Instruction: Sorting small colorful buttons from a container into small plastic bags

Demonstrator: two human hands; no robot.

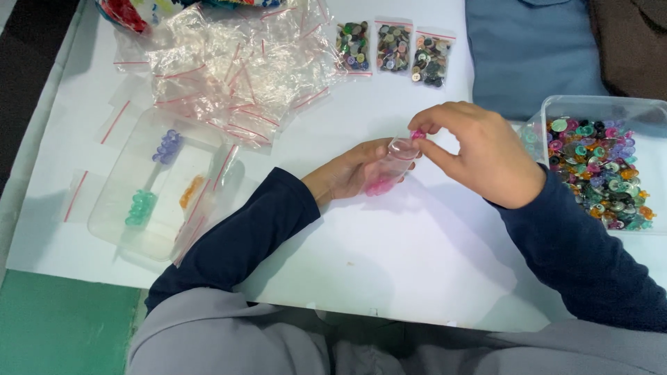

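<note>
My left hand (345, 171) lies on the white table (389, 257) and holds a small clear zip bag (390, 167) with pink buttons at its bottom. My right hand (479, 153) pinches a pink button (417, 133) at the mouth of that bag. A clear plastic box (597, 111) full of mixed coloured buttons (599, 173) stands just right of my right hand.
A clear lid (149, 229) at the left carries small piles of purple (167, 146), green (141, 207) and orange buttons (190, 192). A heap of empty zip bags (236, 69) lies behind it. Three filled button bags (393, 48) sit at the far edge. Blue cloth (528, 48) lies at the back right.
</note>
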